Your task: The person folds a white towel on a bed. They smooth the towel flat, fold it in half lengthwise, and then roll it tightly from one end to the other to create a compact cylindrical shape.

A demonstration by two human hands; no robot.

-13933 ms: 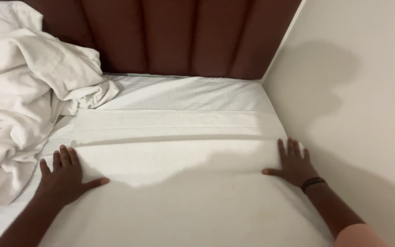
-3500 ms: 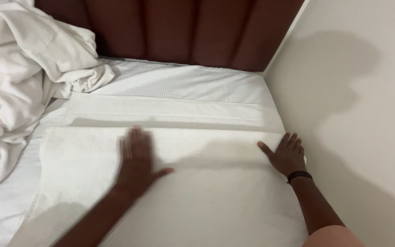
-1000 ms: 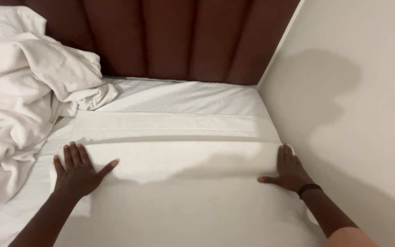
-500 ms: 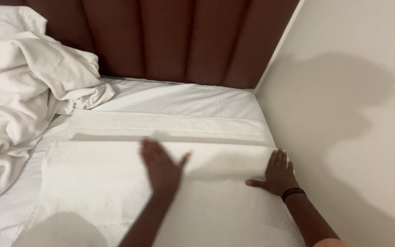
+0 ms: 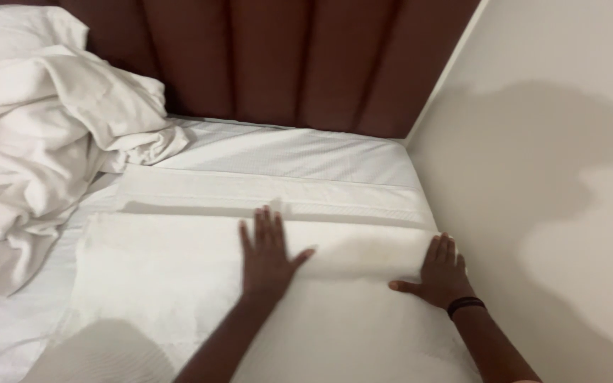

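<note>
The folded white textured blanket (image 5: 179, 284) lies flat across the bed by the wall-side edge. The left hand (image 5: 267, 252) has slid in from the blanket's left edge to its middle, fingers spread flat, so it's smoothing; the right hand (image 5: 443, 273) stays pressed open-palmed near the cream wall (image 5: 569, 213).

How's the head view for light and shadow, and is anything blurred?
Head view: dim, warm light; a large soft shadow on the wall, another at the lower left of the folded white cover; left hand and right hand reasonably sharp; no glare.
</note>
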